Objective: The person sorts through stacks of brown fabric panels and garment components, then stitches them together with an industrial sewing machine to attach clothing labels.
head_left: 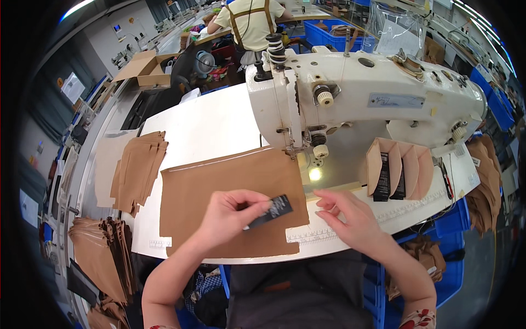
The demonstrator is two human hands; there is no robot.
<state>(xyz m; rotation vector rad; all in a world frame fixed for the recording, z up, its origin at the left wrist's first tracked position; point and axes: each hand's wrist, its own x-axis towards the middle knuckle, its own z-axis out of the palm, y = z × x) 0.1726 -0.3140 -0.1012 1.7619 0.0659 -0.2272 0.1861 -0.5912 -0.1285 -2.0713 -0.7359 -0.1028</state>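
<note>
My left hand (233, 216) pinches a small black fabric label (275, 210) with pale print, holding it over a brown fabric panel (219, 183). The panel lies flat on the white sewing table, with notches cut at its near corners and a pale line along its far edge. To the right of the panel, my right hand (346, 216) hovers with fingers apart and nothing visible in them. Beyond both hands stands a white industrial sewing machine (350, 93); its needle area is close to the panel's right edge.
Right of the machine's needle, a wooden divider (422, 170) holds black labels, with small scissors (446, 178) beside it. Brown fabric pieces (139, 170) are stacked at left, and more (101, 252) hang off the near left side. A blue bin (452, 268) stands below right. Another person (249, 24) sits ahead.
</note>
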